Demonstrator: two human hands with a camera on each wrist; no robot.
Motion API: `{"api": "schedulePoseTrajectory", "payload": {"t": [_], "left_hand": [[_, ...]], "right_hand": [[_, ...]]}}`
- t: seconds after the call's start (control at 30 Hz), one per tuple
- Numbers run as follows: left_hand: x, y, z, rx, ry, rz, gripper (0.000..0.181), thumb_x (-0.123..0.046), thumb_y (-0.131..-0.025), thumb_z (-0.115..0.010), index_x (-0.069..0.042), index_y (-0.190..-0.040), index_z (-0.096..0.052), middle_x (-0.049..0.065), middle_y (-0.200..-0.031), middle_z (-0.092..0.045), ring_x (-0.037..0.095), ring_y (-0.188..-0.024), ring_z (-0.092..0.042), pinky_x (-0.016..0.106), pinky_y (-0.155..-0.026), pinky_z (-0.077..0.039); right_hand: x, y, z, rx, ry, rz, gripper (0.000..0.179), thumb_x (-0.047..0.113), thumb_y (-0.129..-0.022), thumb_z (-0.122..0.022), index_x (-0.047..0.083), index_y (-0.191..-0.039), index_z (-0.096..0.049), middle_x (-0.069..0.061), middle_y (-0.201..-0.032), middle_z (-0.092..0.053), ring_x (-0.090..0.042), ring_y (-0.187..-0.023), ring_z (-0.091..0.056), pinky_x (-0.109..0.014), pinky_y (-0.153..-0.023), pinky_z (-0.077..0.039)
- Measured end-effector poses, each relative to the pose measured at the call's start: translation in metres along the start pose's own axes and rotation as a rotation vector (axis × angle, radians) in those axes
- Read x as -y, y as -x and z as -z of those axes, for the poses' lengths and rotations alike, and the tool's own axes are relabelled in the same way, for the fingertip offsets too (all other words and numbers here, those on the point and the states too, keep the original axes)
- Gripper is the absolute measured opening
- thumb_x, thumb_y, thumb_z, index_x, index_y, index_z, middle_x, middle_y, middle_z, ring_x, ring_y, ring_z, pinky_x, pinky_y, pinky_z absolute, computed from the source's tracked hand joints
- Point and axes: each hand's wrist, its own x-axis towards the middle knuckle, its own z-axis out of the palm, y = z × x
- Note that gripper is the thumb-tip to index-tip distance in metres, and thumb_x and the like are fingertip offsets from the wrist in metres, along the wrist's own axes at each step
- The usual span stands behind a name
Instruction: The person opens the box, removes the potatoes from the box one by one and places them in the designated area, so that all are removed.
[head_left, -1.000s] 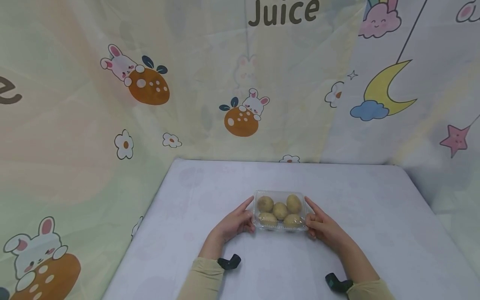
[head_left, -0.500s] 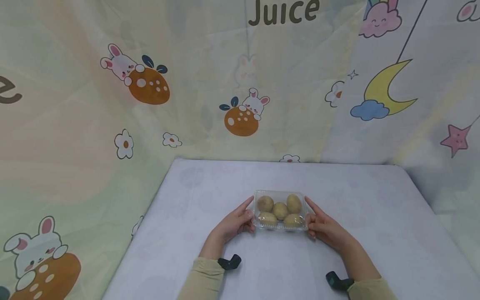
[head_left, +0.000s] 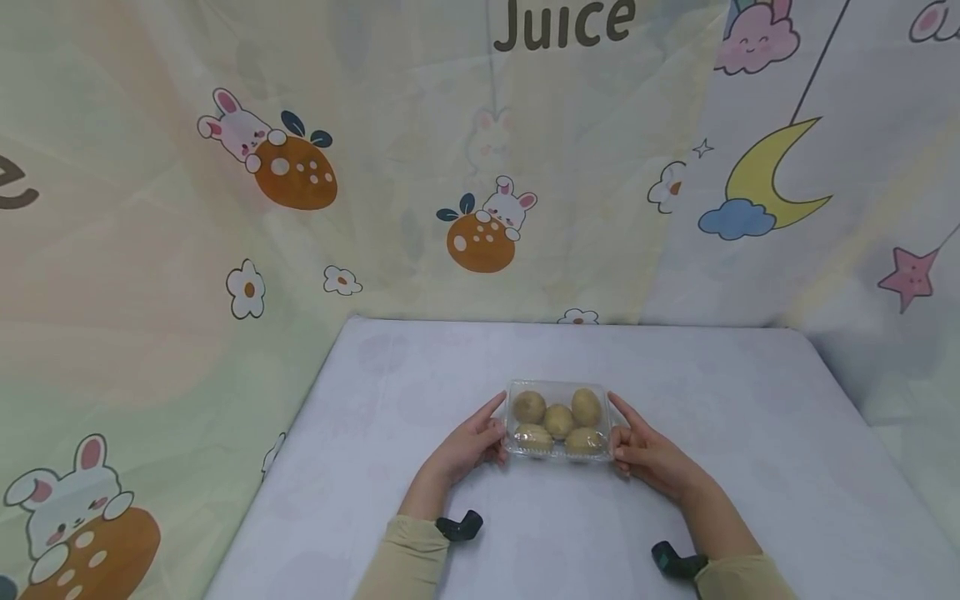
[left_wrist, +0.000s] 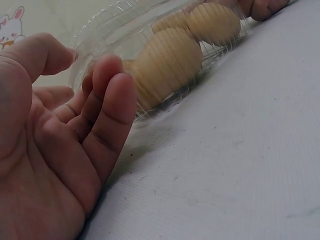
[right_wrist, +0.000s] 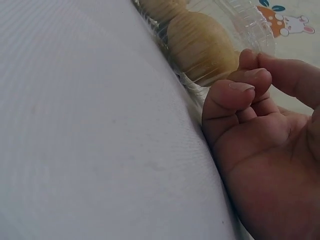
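A clear plastic box (head_left: 553, 390), its lid down, sits on the table with several round, tan potatoes (head_left: 558, 422) inside. My left hand (head_left: 467, 447) holds the box's left side, index finger stretched toward the back corner and the other fingers bent. At the opposite side my right hand (head_left: 652, 457) holds it the same way. In the left wrist view the left thumb reaches the lid's edge, with bent fingertips beside the ribbed wall (left_wrist: 172, 95). The right wrist view shows the right thumb and fingertips close together at the box's rim (right_wrist: 262, 37).
A white cloth covers the table (head_left: 585, 533). Behind it and along both sides hang curtains (head_left: 390, 225) printed with rabbits, flowers and a moon. Dark wrist devices (head_left: 460, 525) sit at the cuffs of the tan sleeves (head_left: 408, 554).
Both hands and the box stay in place. The head view has shifted very slightly, so everything appears a few pixels further left.
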Motion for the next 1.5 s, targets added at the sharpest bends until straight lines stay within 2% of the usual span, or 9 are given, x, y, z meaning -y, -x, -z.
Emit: {"api": "schedulePoseTrajectory", "payload": {"t": [0.17, 0.37, 0.77, 1.13, 1.33, 1.5], "left_hand": [[0.002, -0.003, 0.0, -0.024, -0.006, 0.006, 0.063, -0.019, -0.1, -0.056, -0.043, -0.152, -0.03, 0.001, -0.084, -0.054, 0.016, -0.071, -0.064, 0.031, -0.07, -0.058], [0.002, -0.004, -0.001, -0.047, -0.026, 0.013, 0.065, -0.021, -0.098, -0.058, -0.042, -0.153, -0.03, 0.001, -0.084, -0.055, 0.017, -0.07, -0.064, 0.032, -0.069, -0.059], [0.001, -0.004, -0.002, -0.065, -0.058, 0.015, 0.066, -0.023, -0.098, -0.059, -0.042, -0.153, -0.029, 0.001, -0.084, -0.056, 0.018, -0.07, -0.065, 0.033, -0.07, -0.06], [0.001, -0.005, -0.002, -0.075, -0.059, 0.009, 0.064, -0.022, -0.098, -0.056, -0.042, -0.153, -0.03, 0.002, -0.083, -0.055, 0.019, -0.071, -0.065, 0.034, -0.071, -0.06], [0.002, -0.006, -0.002, -0.087, -0.056, 0.015, 0.063, -0.022, -0.098, -0.055, -0.043, -0.152, -0.031, 0.002, -0.082, -0.055, 0.019, -0.071, -0.065, 0.034, -0.071, -0.06], [0.002, -0.007, -0.002, -0.096, -0.058, 0.021, 0.064, -0.02, -0.097, -0.054, -0.043, -0.152, -0.031, 0.002, -0.083, -0.056, 0.019, -0.07, -0.065, 0.034, -0.07, -0.06]], "right_hand": [[0.0, -0.001, -0.001, -0.009, 0.01, 0.009, 0.088, -0.01, -0.098, -0.042, 0.024, -0.158, 0.013, 0.005, -0.093, -0.057, -0.007, -0.074, -0.053, -0.019, -0.065, -0.048], [0.001, -0.002, -0.004, -0.022, 0.016, 0.023, 0.089, -0.012, -0.097, -0.042, 0.022, -0.158, 0.013, 0.005, -0.092, -0.058, -0.007, -0.074, -0.052, -0.018, -0.064, -0.047], [0.0, -0.002, -0.013, -0.149, 0.011, -0.025, 0.088, -0.009, -0.096, -0.046, 0.024, -0.159, 0.007, 0.007, -0.084, -0.056, -0.01, -0.066, -0.047, -0.019, -0.059, -0.044], [0.0, -0.003, -0.017, -0.204, 0.021, -0.051, 0.088, -0.007, -0.095, -0.048, 0.024, -0.159, 0.004, 0.006, -0.082, -0.055, -0.009, -0.064, -0.047, -0.023, -0.057, -0.04], [0.0, -0.004, -0.018, -0.223, -0.024, -0.063, 0.087, -0.007, -0.095, -0.047, 0.025, -0.158, 0.005, 0.007, -0.082, -0.056, -0.007, -0.064, -0.048, -0.019, -0.058, -0.043], [0.0, -0.005, -0.025, -0.234, -0.059, -0.027, 0.088, -0.01, -0.094, -0.044, 0.02, -0.158, 0.008, 0.008, -0.081, -0.055, -0.006, -0.064, -0.046, -0.019, -0.057, -0.038]]}}
